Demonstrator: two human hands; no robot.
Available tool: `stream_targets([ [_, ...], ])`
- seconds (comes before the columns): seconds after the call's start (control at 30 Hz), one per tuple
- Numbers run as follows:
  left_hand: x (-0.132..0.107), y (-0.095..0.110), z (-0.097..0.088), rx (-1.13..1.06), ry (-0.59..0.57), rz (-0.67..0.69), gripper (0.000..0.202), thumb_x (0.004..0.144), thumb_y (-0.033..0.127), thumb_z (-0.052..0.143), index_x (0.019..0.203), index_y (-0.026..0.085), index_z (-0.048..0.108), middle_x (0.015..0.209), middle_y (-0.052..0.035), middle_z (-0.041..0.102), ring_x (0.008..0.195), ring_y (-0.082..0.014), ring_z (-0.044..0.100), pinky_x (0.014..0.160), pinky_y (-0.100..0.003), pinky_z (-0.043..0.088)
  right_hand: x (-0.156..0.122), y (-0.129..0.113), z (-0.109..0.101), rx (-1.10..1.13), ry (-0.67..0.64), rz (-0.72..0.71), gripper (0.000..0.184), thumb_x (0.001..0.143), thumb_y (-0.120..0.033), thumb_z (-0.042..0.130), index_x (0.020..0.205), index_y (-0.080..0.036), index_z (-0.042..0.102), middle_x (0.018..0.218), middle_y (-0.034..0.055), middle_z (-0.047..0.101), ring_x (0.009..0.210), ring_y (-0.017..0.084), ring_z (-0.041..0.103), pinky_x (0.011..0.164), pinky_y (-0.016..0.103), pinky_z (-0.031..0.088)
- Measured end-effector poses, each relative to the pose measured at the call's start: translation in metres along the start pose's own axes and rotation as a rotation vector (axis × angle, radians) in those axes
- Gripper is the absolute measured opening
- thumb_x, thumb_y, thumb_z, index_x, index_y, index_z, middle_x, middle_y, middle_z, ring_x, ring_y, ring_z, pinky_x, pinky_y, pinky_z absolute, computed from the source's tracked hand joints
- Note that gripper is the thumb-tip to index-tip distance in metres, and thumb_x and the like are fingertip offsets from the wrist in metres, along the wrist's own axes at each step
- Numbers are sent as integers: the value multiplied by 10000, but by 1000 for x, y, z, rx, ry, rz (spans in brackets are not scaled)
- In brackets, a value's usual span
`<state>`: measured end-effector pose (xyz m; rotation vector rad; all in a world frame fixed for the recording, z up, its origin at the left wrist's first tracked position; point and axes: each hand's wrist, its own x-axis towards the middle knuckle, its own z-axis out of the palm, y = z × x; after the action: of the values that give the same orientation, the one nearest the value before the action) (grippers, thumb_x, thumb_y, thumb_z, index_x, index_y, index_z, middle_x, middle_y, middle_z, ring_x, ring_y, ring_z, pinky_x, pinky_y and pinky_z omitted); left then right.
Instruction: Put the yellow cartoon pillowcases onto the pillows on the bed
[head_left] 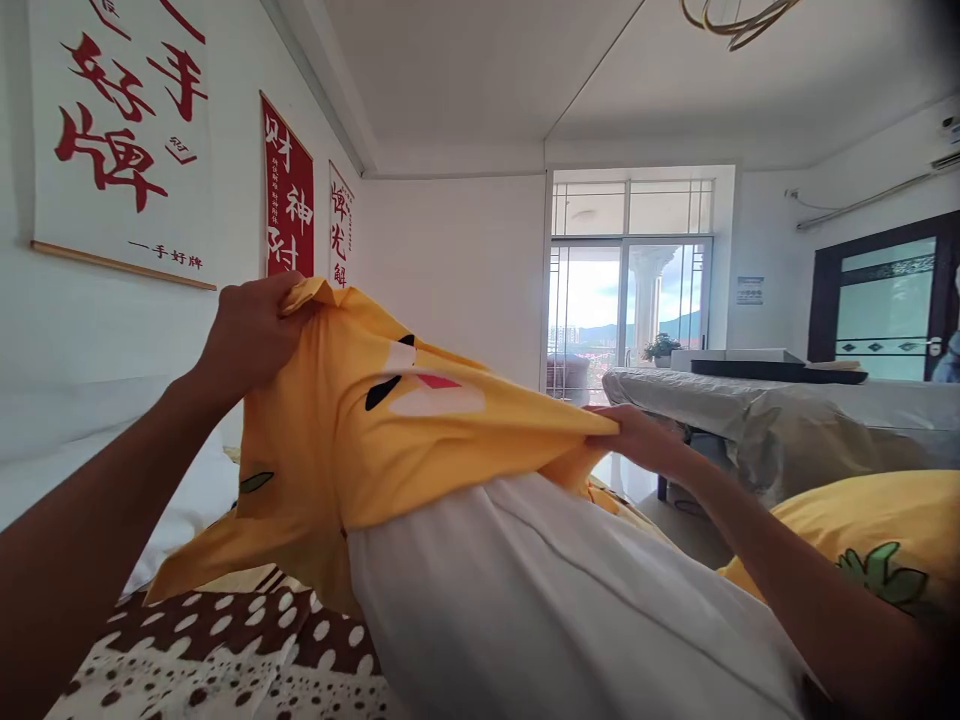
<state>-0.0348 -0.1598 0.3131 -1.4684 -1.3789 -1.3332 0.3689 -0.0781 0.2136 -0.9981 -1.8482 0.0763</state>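
A yellow pillowcase (330, 420) with a printed black, white and red pattern is stretched out in front of me. My left hand (259, 325) is closed around its upper left corner, fingers curled into the cloth. On the other side, my right hand (641, 437) pinches the edge and pulls the fabric taut. From below the yellow cloth extends a white pillow (555, 600), slanting down to the lower right. Its far end is covered by the pillowcase; how deep it reaches inside is hidden.
A brown and white dotted bedspread (225, 650) lies below. At the right rests a yellow pillow (862, 530) with a green leaf design. Beyond, a table (675, 395) under plastic sheeting carries a black tray (780, 372). White bedding (180, 500) is at left.
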Motion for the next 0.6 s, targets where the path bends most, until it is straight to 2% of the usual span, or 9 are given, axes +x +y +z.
stream_targets([
  [0.1, 10, 6, -1, 6, -21, 17, 220, 825, 294, 558, 769, 94, 630, 557, 78, 403, 559, -32, 339, 610, -150, 230, 22, 9, -22, 86, 59, 13, 266, 644, -407, 669, 571, -183, 545, 581, -4, 521, 582, 130, 481, 528, 270, 386],
  [0.17, 17, 13, -1, 15, -28, 48, 257, 833, 314, 535, 812, 81, 642, 571, 78, 424, 576, -33, 371, 632, -154, 252, 33, 3, -31, 168, 204, 31, 305, 629, -414, 684, 579, -183, 491, 568, -28, 447, 562, 104, 421, 515, 256, 351],
  [0.23, 24, 20, -2, 42, -46, 87, 315, 843, 337, 478, 841, 67, 641, 602, 76, 449, 624, -36, 435, 677, -161, 276, 35, -11, -29, 273, 313, 58, 270, 642, -401, 674, 672, -185, 514, 634, -20, 486, 589, 107, 445, 533, 254, 373],
  [0.27, 28, 23, -3, 62, -54, 104, 354, 847, 352, 437, 848, 58, 635, 623, 74, 458, 666, -42, 475, 706, -168, 286, 31, -19, -25, 305, 295, 68, 256, 656, -395, 665, 728, -189, 531, 679, -9, 520, 614, 117, 474, 546, 255, 391],
  [0.3, 31, 24, -3, 86, -62, 115, 394, 847, 368, 395, 855, 50, 627, 644, 72, 464, 717, -53, 511, 734, -179, 295, 25, -26, -20, 302, 210, 73, 250, 664, -389, 664, 766, -194, 546, 714, -1, 546, 638, 129, 499, 556, 255, 407],
  [0.4, 36, 22, -3, 141, -105, 119, 462, 834, 396, 326, 887, 35, 608, 694, 72, 476, 843, -101, 569, 778, -203, 320, -5, -39, -10, 117, -295, 87, 248, 682, -417, 679, 716, -194, 573, 684, 3, 566, 621, 145, 520, 518, 244, 402],
  [0.47, 37, 17, 0, 161, -130, 97, 451, 825, 392, 338, 906, 39, 607, 714, 71, 498, 877, -125, 582, 784, -218, 346, -28, -43, -12, -4, -539, 144, 317, 729, -488, 633, 650, -187, 577, 617, 8, 553, 553, 136, 500, 468, 242, 376],
  [0.53, 35, 11, 4, 175, -142, 61, 428, 825, 376, 360, 910, 38, 608, 733, 60, 528, 892, -141, 586, 788, -238, 369, -51, -47, -19, -64, -585, 196, 413, 785, -565, 537, 628, -186, 587, 582, 22, 555, 503, 135, 490, 437, 249, 370],
  [0.6, 31, 7, 9, 187, -140, 16, 391, 828, 356, 398, 916, 38, 609, 753, 39, 559, 886, -152, 585, 785, -258, 388, -76, -55, -24, -111, -502, 133, 451, 808, -594, 479, 657, -194, 621, 639, 51, 607, 537, 159, 543, 465, 261, 425],
])
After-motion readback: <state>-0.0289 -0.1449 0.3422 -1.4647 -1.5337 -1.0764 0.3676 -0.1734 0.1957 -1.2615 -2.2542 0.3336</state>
